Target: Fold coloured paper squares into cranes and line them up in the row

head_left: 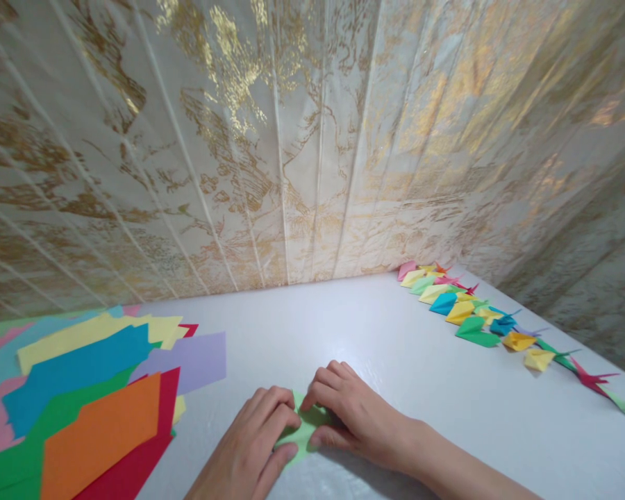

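Observation:
A small light green paper (303, 432) lies on the white table (312, 326) near its front edge, partly hidden under my fingers. My left hand (257, 441) covers the paper's left side, its fingers curled and pressing on it. From the right, my right hand (351, 417) rests on the paper with bent fingers and thumb, holding it against the tabletop. Both hands are close together, with the middle of the paper showing between them.
Overlapping coloured paper sheets, including an orange one (101, 434) and a blue one (83, 375), spread at the left. Several folded paper pieces (476, 332) line the right edge. A gold-patterned curtain (292, 173) hangs behind the table.

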Demonstrator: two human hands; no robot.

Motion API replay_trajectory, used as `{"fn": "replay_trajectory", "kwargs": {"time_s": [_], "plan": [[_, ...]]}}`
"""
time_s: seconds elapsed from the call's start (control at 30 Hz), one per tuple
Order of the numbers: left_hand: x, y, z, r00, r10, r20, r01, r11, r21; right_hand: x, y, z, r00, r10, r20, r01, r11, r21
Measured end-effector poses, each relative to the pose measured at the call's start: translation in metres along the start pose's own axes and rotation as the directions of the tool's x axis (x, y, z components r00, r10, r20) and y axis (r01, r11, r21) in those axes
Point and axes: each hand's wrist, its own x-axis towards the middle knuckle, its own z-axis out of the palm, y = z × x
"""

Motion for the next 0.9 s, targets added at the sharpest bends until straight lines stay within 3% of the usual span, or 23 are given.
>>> {"fn": "replay_trajectory", "kwargs": {"time_s": [0.3,0.43,0.73,0.9], "plan": [[0.006,0.001,-0.006,0.999,-0.017,0.039,0.019,0.998,-0.053,-0.002,0.003,0.001,0.998,-0.063,-0.002,0.063,0.996,-0.056],[0.002,-0.001,-0.002,1.0,-0.003,-0.005,0.002,0.999,-0.041,0.0,0.003,0.004,0.995,-0.089,-0.037,0.086,0.993,-0.078],[0.005,0.003,0.002,0.979,-0.143,-0.147,0.163,0.977,0.136,0.011,-0.007,0.005,0.974,0.192,-0.123,-0.186,0.981,0.061],[0.007,-0.001,0.006,0.962,-0.171,-0.21,0.209,0.962,0.174,0.015,-0.011,0.003,0.965,0.237,-0.11,-0.235,0.971,0.037]]}}
